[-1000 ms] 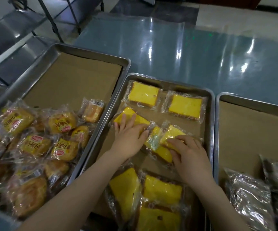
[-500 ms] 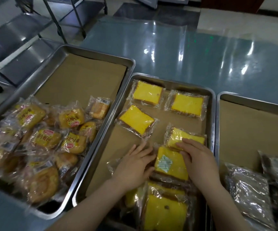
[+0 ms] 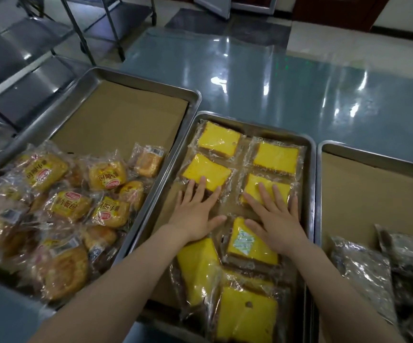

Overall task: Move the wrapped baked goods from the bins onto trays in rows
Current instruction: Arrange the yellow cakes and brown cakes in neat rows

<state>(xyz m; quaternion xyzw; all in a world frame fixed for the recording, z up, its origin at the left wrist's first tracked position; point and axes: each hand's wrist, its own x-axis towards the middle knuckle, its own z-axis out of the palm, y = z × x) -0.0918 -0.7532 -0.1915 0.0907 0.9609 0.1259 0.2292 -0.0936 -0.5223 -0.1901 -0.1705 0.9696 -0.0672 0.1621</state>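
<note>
Three steel trays sit side by side on a glossy table [image 3: 274,82], each lined with brown card [image 3: 116,125]. The middle tray [image 3: 262,125] holds wrapped yellow cakes. A far-left cake [image 3: 219,139] and a far-right cake [image 3: 276,157] make the top row, and two more make a second row below. A labelled cake [image 3: 250,243] lies under that, above a loose heap [image 3: 245,315] at the frame's bottom. The left hand [image 3: 195,209] lies flat, fingers straight and spread, tips on the second row's left cake [image 3: 207,170]. The right hand [image 3: 277,216] lies equally flat on the right cake [image 3: 252,184]. Neither grips anything. The left tray [image 3: 136,76] holds jumbled wrapped buns [image 3: 71,206] in its lower half. The right tray [image 3: 373,151] has dark packs [image 3: 368,268] at lower right.
</note>
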